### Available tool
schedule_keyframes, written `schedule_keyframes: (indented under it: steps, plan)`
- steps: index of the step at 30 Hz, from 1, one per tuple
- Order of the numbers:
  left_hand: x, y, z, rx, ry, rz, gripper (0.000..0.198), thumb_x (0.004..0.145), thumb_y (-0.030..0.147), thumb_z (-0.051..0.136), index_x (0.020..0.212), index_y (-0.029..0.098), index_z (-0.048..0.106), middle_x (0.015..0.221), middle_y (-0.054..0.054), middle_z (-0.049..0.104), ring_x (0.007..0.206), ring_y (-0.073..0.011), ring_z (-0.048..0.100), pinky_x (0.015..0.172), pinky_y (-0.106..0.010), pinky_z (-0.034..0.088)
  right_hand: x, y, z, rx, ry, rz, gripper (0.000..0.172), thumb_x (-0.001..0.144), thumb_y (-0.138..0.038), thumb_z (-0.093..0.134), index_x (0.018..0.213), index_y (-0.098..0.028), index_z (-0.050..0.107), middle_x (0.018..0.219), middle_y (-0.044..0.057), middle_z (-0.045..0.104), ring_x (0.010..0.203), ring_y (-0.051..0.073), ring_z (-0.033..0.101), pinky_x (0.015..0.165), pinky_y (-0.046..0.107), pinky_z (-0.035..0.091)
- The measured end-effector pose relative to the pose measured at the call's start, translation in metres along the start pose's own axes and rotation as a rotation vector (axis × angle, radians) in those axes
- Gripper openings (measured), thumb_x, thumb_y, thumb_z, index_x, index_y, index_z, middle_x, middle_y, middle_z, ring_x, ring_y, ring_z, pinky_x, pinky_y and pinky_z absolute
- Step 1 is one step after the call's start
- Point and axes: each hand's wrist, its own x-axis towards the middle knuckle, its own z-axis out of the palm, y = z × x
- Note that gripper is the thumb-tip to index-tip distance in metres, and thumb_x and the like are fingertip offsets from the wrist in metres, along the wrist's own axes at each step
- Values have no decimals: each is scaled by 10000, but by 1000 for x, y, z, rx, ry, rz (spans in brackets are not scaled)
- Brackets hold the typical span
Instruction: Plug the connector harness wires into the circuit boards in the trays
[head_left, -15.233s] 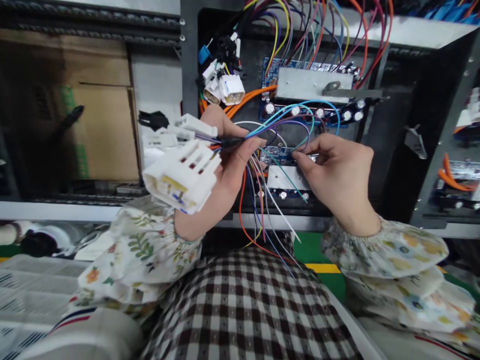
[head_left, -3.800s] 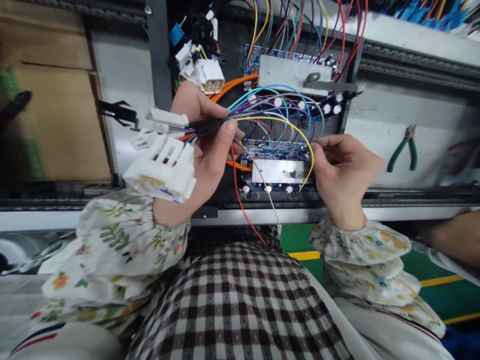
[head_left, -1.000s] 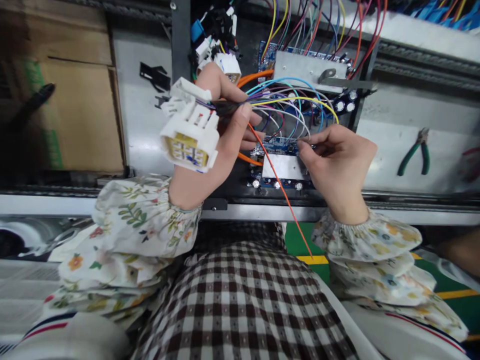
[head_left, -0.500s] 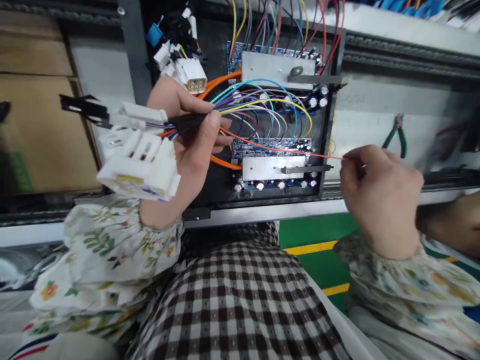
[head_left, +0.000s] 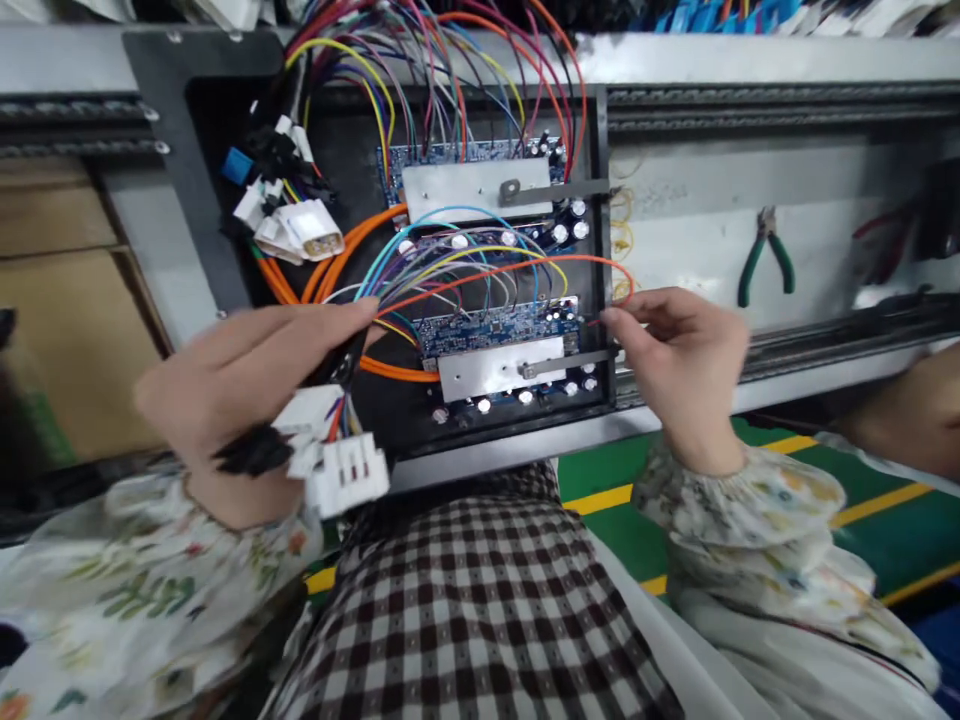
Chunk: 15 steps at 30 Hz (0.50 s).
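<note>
My left hand [head_left: 247, 375] grips a bundle of coloured wires where it leaves a black sleeve; white plastic connectors [head_left: 341, 465] hang below the palm. My right hand [head_left: 679, 350] pinches the free end of an orange wire [head_left: 517, 268], which arcs from the bundle over a blue circuit board [head_left: 495, 325] to my fingertips at the board's right edge. A metal plate [head_left: 499, 368] is clamped across the lower board. A second blue board [head_left: 469, 165] with its own metal plate sits above, with many wires rising from it.
Both boards lie in a black fixture tray [head_left: 225, 240]. More white connectors [head_left: 300, 232] and thick orange cables [head_left: 330, 265] rest at its upper left. Green-handled pliers [head_left: 765, 255] lie on the grey bench to the right. Another person's arm [head_left: 900, 420] shows at far right. Cardboard [head_left: 67, 330] at left.
My right hand has swung back left, bending the orange wire into an arc over the board. My left hand has dropped and turned, so the connectors now hang below it. The view shifted.
</note>
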Motion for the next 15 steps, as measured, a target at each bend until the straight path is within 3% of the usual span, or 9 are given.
schedule_keyframes:
  steps: [3,6,11,15]
  plan:
    - [2,9,12,74,5,43,185,797,404,633,926,272,644,829,-34,688,928,-258,632,691,-374,545,0,4,11,113,-13,54,82,716,-264,682,760,-198,662,712,18,688,548,138,582,539,284,463]
    - [0,11,16,203,19,118,227,807,421,598,988,291,640,901,-51,676,1059,-298,568,794,-431,500,0,6,12,125,-10,39,83,713,-260,677,756,-190,667,714,20,694,550,136,586,554,286,471]
    - [-1,-9,-10,679,-133,373,365,689,442,701,1030,314,683,1078,-52,644,1121,-396,484,987,-583,289,0,9,15,177,13,-3,86,709,-257,676,733,-176,660,712,22,693,577,136,600,596,289,471]
    - [-3,-21,-15,771,7,551,397,733,448,658,1120,359,645,1152,-39,610,1068,-398,524,920,-593,355,2,2,15,136,-86,2,63,743,-223,636,740,-165,660,716,30,694,643,145,617,669,296,472]
